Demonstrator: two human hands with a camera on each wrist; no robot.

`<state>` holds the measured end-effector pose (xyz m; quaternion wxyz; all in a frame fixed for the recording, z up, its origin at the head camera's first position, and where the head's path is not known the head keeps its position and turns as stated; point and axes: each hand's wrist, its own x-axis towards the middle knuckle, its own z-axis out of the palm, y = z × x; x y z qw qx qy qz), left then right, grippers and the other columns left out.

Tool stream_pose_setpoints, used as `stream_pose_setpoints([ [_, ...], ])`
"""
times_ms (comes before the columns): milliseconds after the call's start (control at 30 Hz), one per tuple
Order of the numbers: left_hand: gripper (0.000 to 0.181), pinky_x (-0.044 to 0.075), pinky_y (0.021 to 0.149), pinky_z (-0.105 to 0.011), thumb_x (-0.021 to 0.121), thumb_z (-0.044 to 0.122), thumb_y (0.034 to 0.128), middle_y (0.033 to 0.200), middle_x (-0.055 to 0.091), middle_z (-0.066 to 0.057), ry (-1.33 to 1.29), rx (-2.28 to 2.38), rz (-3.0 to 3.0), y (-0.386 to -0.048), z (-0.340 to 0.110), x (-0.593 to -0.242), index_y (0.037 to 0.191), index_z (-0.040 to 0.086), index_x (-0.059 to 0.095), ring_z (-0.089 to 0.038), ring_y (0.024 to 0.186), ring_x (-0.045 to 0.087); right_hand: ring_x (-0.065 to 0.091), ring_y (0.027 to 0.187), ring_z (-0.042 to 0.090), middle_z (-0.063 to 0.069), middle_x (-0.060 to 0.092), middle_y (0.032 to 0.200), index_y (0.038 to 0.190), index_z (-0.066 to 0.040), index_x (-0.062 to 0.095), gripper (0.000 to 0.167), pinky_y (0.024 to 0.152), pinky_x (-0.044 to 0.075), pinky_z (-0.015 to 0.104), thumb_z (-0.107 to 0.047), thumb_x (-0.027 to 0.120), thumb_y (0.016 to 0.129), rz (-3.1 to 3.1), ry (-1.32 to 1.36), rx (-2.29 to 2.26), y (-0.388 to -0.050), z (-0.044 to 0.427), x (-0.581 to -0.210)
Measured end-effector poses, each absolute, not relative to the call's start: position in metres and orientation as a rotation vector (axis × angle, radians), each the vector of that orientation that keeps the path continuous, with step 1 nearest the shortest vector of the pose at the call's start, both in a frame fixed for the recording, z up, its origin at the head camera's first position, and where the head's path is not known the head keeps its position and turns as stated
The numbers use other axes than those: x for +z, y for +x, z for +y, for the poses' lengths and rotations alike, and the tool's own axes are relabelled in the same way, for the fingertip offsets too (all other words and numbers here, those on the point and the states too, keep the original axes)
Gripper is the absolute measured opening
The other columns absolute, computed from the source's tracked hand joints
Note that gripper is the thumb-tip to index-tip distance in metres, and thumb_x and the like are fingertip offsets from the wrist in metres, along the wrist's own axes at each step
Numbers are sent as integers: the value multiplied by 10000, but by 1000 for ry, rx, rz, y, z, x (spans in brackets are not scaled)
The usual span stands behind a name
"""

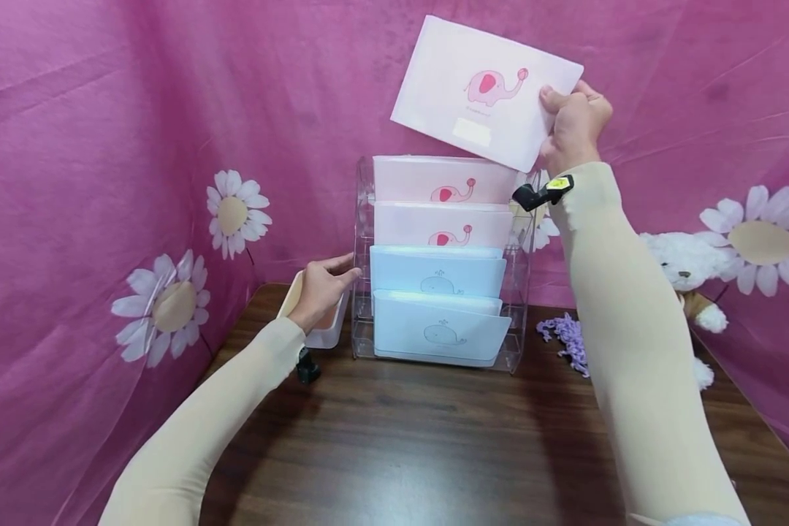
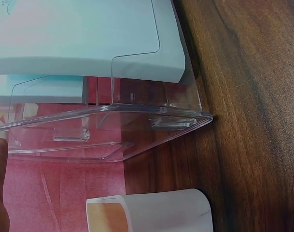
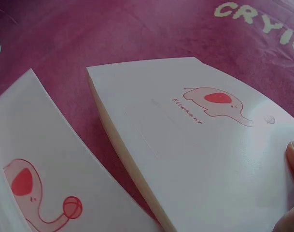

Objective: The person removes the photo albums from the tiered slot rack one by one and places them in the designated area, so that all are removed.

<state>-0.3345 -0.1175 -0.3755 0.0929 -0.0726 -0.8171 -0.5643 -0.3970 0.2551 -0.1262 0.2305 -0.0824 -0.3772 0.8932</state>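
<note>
Curtained-off desk nook, domestic look; home or office, can't tell. Ref = clear rack (image 1: 518, 277): pink daisy-print cloth (image 1: 289, 109) hangs behind it and on both sides like walls. Dark wood-grain tabletop (image 1: 394, 431) under it. Animal-print booklets (image 1: 441, 332) in its tiers. White plush toy (image 1: 687, 256) to its right.

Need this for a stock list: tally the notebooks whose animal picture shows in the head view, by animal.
Elephant notebooks: 3 (one in the right hand, two in the clear rack)
Whale notebooks: 2 (both in the rack)
Total: 5
</note>
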Motion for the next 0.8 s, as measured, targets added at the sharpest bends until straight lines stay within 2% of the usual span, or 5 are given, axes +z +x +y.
stream_pose_setpoints([
  [267, 451, 553, 1047, -339, 775, 227, 909, 1368, 669, -63, -201, -1725, -2411, -335, -117, -376, 1337, 130, 669, -211, 1286, 634, 726, 815, 235, 122, 771, 959, 974, 6, 751, 248, 637, 624, 319, 166, 721, 787, -997, -180, 2527, -386, 252, -143],
  [467, 442, 542, 1063, -337, 790, 222, 896, 1346, 680, -65, -181, -1728, -2402, -336, -118, -376, 1315, 127, 684, -200, 1304, 619, 731, 824, 241, 126, 776, 978, 1009, -1, 757, 257, 641, 624, 326, 144, 729, 800, -1014, -184, 2546, -375, 249, -158],
  [800, 447, 544, 1058, -325, 790, 208, 896, 1344, 681, -67, -184, -1767, -2389, -335, -118, -375, 1319, 118, 679, -196, 1288, 630, 718, 792, 248, 142, 755, 908, 1032, 36, 737, 247, 637, 614, 339, 161, 697, 823, -1002, -115, 2579, -352, 251, -187],
])
